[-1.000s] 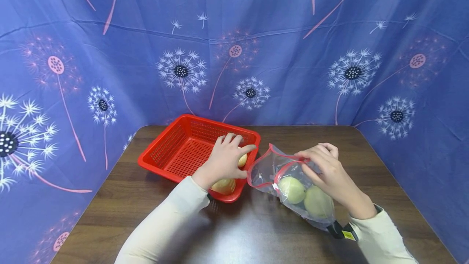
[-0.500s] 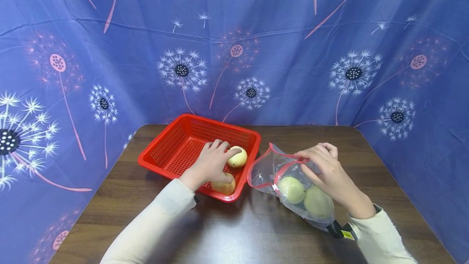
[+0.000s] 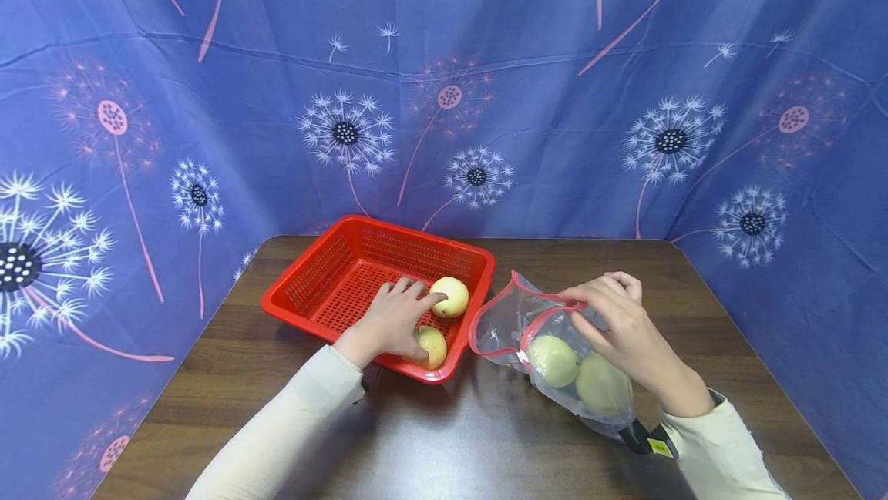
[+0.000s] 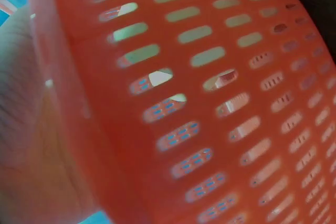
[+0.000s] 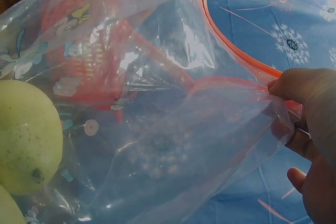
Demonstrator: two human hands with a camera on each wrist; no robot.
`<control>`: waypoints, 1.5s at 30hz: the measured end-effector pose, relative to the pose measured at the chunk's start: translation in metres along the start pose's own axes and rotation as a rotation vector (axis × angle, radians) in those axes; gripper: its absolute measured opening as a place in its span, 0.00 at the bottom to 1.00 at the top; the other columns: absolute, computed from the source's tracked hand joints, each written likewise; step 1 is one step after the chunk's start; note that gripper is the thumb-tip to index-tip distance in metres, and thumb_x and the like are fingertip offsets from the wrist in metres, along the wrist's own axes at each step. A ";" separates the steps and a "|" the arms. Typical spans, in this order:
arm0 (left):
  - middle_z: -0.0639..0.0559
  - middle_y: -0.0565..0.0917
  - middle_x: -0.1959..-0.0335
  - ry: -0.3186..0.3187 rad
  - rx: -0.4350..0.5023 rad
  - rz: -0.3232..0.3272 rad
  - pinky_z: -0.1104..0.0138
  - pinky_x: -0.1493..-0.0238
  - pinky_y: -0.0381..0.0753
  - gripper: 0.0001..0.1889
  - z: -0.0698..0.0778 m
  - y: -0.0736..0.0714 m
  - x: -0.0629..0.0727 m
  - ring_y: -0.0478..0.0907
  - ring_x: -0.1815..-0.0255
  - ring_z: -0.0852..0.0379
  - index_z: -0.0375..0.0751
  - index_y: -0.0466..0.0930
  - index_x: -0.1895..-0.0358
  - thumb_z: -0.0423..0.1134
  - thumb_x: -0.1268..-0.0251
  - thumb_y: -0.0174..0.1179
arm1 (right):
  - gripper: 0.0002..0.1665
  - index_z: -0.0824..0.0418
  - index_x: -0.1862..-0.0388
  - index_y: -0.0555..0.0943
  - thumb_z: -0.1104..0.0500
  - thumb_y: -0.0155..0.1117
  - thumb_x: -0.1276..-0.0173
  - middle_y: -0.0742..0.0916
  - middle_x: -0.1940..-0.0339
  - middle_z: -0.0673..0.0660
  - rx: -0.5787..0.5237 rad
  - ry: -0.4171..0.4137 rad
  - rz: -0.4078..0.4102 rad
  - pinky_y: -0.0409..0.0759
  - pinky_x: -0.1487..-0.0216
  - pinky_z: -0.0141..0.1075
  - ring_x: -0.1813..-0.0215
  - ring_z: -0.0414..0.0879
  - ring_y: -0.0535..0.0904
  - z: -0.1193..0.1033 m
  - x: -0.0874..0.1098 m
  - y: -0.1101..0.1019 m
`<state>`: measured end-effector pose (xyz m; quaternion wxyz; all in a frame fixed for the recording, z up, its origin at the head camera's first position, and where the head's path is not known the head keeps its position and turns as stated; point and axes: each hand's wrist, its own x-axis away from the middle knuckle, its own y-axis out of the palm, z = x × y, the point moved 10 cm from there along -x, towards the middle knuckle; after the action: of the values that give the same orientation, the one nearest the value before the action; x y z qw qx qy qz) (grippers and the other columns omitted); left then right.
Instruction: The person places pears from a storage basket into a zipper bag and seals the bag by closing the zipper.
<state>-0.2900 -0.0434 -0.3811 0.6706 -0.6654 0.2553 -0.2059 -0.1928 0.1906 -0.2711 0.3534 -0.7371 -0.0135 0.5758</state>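
Note:
In the head view my left hand (image 3: 392, 320) is spread over the near right part of a red plastic basket (image 3: 274, 303). Its thumb reaches the nearer pale yellow pear (image 3: 433, 349), partly covering it, while the forefinger points at a second pear (image 3: 451, 296) behind. The left wrist view is mostly filled by the slotted basket wall (image 4: 121, 145), with part of the hand at its left. My right hand (image 3: 610, 317) pinches the red-trimmed mouth of a clear zip bag (image 3: 502, 323). Two pale green pears, one in front (image 3: 553, 360) and one behind (image 3: 602, 383), lie inside the bag.
The brown wooden table (image 3: 444, 446) carries the basket at left and the bag at right, close beside each other. A blue dandelion-print cloth (image 3: 555, 99) hangs behind and along both sides. Camera gear (image 3: 648, 438) sits under the right wrist.
My left hand has drawn back to the left, uncovering the rear pear in the basket and more of the nearer one. The right hand and bag stay put.

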 end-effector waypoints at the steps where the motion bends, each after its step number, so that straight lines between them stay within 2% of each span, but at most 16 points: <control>1: 0.47 0.76 0.43 0.001 0.000 -0.005 0.48 0.48 0.71 0.50 0.000 0.002 0.000 0.69 0.40 0.46 0.55 0.71 0.32 0.59 0.68 0.78 | 0.21 0.66 0.59 0.84 0.50 0.52 0.22 0.86 0.66 0.54 0.000 0.001 0.000 0.58 0.41 0.45 0.65 0.47 0.77 0.000 0.000 0.000; 13: 0.48 0.80 0.45 -0.007 0.026 -0.125 0.48 0.50 0.72 0.42 0.004 0.024 -0.001 0.72 0.45 0.45 0.54 0.77 0.38 0.58 0.64 0.79 | 0.20 0.64 0.60 0.84 0.50 0.52 0.22 0.86 0.65 0.53 -0.004 0.020 -0.005 0.57 0.41 0.46 0.64 0.47 0.77 0.002 0.001 0.000; 21: 0.53 0.84 0.56 -0.014 0.017 -0.165 0.51 0.54 0.73 0.29 0.005 0.029 -0.004 0.76 0.54 0.49 0.56 0.84 0.52 0.60 0.63 0.76 | 0.21 0.65 0.59 0.84 0.50 0.52 0.22 0.86 0.65 0.53 -0.015 0.015 0.001 0.57 0.42 0.48 0.63 0.47 0.77 0.003 0.002 0.000; 27: 0.55 0.84 0.63 0.029 0.003 -0.108 0.51 0.55 0.73 0.26 0.008 0.030 -0.005 0.77 0.57 0.51 0.55 0.84 0.56 0.61 0.62 0.74 | 0.21 0.64 0.59 0.84 0.50 0.52 0.22 0.86 0.65 0.52 -0.014 0.020 -0.003 0.56 0.41 0.48 0.63 0.47 0.77 0.004 0.002 0.001; 33: 0.53 0.84 0.63 0.038 -0.004 -0.065 0.47 0.50 0.72 0.30 0.008 0.027 -0.005 0.78 0.56 0.49 0.52 0.84 0.53 0.61 0.64 0.74 | 0.21 0.64 0.60 0.84 0.50 0.52 0.22 0.86 0.65 0.53 -0.017 0.016 0.000 0.55 0.39 0.44 0.64 0.47 0.77 0.003 0.003 0.001; 37: 0.51 0.84 0.60 0.043 -0.024 -0.016 0.44 0.46 0.71 0.34 0.007 0.020 -0.005 0.78 0.53 0.47 0.51 0.85 0.49 0.61 0.66 0.74 | 0.21 0.65 0.60 0.84 0.50 0.52 0.22 0.86 0.65 0.53 -0.017 0.015 0.004 0.56 0.40 0.46 0.63 0.46 0.77 0.003 0.003 0.001; 45: 0.50 0.82 0.61 0.011 -0.058 0.080 0.43 0.41 0.69 0.33 -0.001 0.000 -0.006 0.77 0.52 0.47 0.54 0.82 0.51 0.59 0.70 0.74 | 0.20 0.65 0.60 0.84 0.50 0.53 0.22 0.86 0.65 0.52 -0.014 0.012 0.004 0.56 0.41 0.47 0.63 0.46 0.77 0.003 0.003 0.002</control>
<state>-0.2957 -0.0407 -0.3808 0.6574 -0.6727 0.2910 -0.1751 -0.1949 0.1922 -0.2749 0.3473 -0.7429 -0.0138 0.5721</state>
